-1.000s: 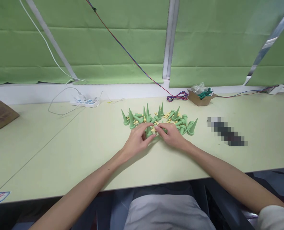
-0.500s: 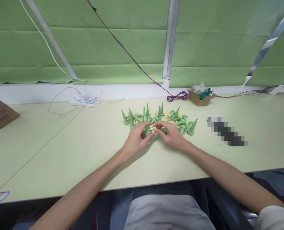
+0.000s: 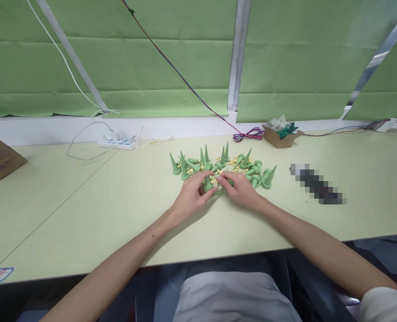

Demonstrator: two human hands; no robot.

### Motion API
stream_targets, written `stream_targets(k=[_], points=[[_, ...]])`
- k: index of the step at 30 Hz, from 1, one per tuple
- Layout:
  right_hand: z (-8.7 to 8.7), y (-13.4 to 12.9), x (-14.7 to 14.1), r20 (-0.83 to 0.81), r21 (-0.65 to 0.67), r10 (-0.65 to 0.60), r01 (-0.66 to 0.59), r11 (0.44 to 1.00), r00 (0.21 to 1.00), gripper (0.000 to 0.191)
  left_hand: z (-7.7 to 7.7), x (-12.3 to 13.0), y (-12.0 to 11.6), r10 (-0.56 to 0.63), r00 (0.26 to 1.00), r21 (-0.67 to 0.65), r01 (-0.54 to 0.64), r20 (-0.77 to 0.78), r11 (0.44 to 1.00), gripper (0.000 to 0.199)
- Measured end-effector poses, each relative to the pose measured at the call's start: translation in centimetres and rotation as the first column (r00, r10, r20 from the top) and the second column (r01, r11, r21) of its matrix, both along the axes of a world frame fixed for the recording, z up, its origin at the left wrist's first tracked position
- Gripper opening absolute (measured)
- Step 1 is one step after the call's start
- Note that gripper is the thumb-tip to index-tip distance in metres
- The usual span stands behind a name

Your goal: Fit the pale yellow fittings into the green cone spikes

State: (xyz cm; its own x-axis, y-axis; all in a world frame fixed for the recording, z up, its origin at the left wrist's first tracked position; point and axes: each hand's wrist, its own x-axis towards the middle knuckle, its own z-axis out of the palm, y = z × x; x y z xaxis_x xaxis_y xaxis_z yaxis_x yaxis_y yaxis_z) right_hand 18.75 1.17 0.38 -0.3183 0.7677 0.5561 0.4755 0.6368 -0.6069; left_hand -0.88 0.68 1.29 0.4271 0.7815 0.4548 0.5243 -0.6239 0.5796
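Observation:
My left hand [image 3: 194, 191] is closed around a green cone-shaped plant watering spike [image 3: 207, 182], which stands point up between thumb and fingers. Against the side of its collar is a small yellow plastic piece [image 3: 213, 181]. My right hand [image 3: 239, 188] pinches at the outer end of that piece; thumb and forefinger partly hide it. Behind both hands lies a cluster of similar green spikes [image 3: 183, 167], some upright and some on their sides. Loose yellow pieces [image 3: 234, 162] are scattered among them.
Further back are a small cardboard box [image 3: 279, 139] holding clear plastic and green material, a coiled red-and-blue cable [image 3: 248, 135] and a white power strip [image 3: 120, 143]. A brown paper bag [image 3: 2, 158] lies far left. A blurred dark object [image 3: 321, 187] lies to the right.
The spike in my left hand stands slightly higher and more upright. Less of the yellow piece shows beside it, and my right fingertips have shifted slightly.

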Motion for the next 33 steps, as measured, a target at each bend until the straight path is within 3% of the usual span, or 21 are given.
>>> stream_targets(k=[16,21,24,33], points=[[-0.06,0.06,0.03,0.017,-0.045,-0.012,0.013,0.999,1.0,0.047,0.06,0.14,-0.13,-0.001,1.0,-0.007,0.001,0.002,1.0,0.038],[0.05,-0.08,0.09,-0.03,-0.045,0.039,-0.04,0.998,0.999,0.018,0.03,0.07,0.0,0.047,0.999,-0.009,-0.047,0.005,0.999,0.038],[0.11,-0.11,0.13,-0.026,-0.029,0.058,-0.059,0.998,0.998,0.012,0.0,0.06,0.06,0.05,0.999,-0.001,-0.05,0.005,0.999,0.038],[0.2,-0.11,0.09,0.057,-0.019,0.065,-0.064,0.998,0.996,0.031,-0.12,-0.04,-0.02,0.008,1.0,-0.009,-0.008,-0.01,1.0,0.038]])
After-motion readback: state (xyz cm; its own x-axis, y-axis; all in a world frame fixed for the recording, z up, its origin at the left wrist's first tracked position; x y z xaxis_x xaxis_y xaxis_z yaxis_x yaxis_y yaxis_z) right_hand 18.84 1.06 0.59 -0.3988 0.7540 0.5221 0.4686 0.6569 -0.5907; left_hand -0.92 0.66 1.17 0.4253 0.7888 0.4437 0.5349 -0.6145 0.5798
